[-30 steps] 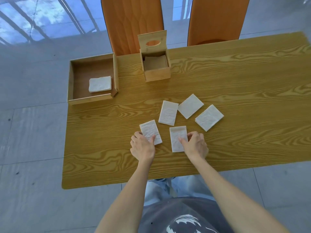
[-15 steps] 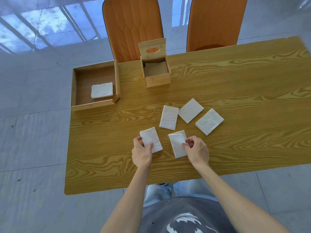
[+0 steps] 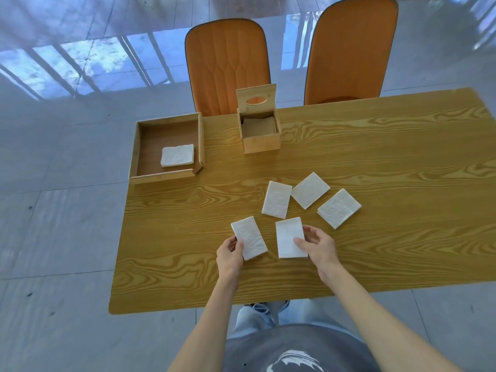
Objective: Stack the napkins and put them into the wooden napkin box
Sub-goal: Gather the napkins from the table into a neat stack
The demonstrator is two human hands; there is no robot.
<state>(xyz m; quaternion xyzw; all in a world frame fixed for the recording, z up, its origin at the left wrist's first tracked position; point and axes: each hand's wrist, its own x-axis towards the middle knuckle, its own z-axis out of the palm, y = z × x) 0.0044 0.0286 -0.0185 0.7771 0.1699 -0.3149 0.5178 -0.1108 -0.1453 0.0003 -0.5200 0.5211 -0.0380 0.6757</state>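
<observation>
Several white folded napkins lie on the wooden table [image 3: 402,146]. My left hand [image 3: 229,255] pinches the near edge of one napkin [image 3: 249,237]. My right hand [image 3: 319,247] grips the right side of another napkin [image 3: 289,236], thumb on top. Three more napkins [image 3: 277,199], [image 3: 310,190], [image 3: 338,208] lie loose just beyond. The wooden napkin box [image 3: 261,140] stands at the table's far edge with its lid [image 3: 256,99] raised, showing an oval slot. Its inside looks brown.
A shallow wooden tray [image 3: 141,146] at the table's far left corner holds a small stack of napkins [image 3: 177,155]. Two orange chairs [image 3: 228,65], [image 3: 351,49] stand behind the far edge. The table's near edge runs just below my wrists.
Both hands went from pressing flat on their napkins to pinching them by the edges. The view has tilted up, showing more of the chairs.
</observation>
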